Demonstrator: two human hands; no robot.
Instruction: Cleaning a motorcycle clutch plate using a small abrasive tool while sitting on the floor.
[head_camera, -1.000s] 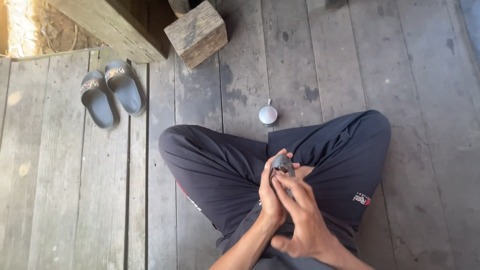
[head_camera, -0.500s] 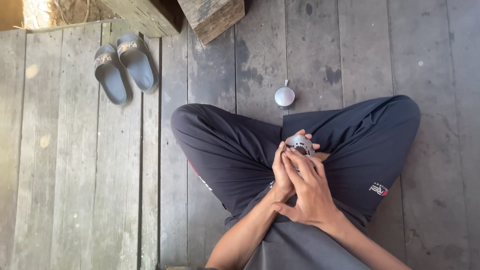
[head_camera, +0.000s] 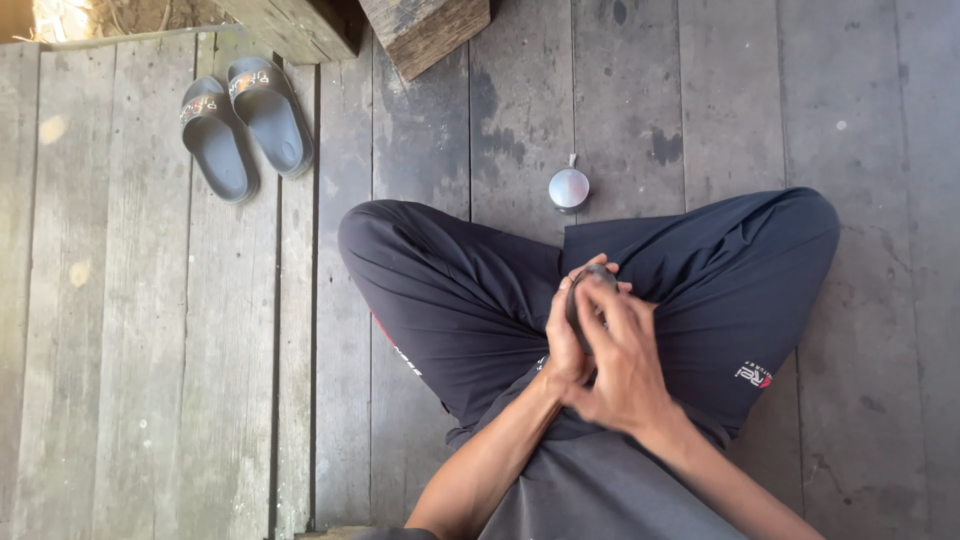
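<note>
I sit cross-legged in dark trousers (head_camera: 450, 290) on a grey plank floor. A small dark round object (head_camera: 581, 288) sits over my lap with both hands wrapped round it. My left hand (head_camera: 562, 340) cups it from the left side. From the right, my right hand (head_camera: 625, 355) lies over it, fingers pressed on its top. Most of the object is hidden by my fingers. A round silvery metal lid or cap (head_camera: 569, 188) lies on the planks just beyond my shins, touched by neither hand.
A pair of grey slide sandals (head_camera: 242, 122) lies at the upper left. A weathered wooden block (head_camera: 425, 30) and a wooden beam (head_camera: 290, 25) stand at the top edge. Gaps run between the floor planks (head_camera: 150, 350).
The view has shifted, so my legs and hands sit higher and further right in frame. My right hand now covers more of the small object, hiding its light top.
</note>
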